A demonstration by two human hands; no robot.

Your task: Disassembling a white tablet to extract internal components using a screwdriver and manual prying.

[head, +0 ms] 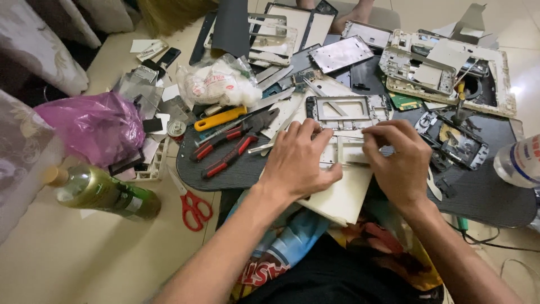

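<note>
Item: flat off-white plastic device panel (pixel 343 194), on dark oval worktop (pixel 489 197) at the lap edge; left hand (pixel 298 160) pressed flat steadying it, right hand (pixel 399 160) pinching its upper edge, best worked gently, evenly.

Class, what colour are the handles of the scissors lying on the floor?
Red: the scissors have red handles, seen clearly in the head view.
</note>
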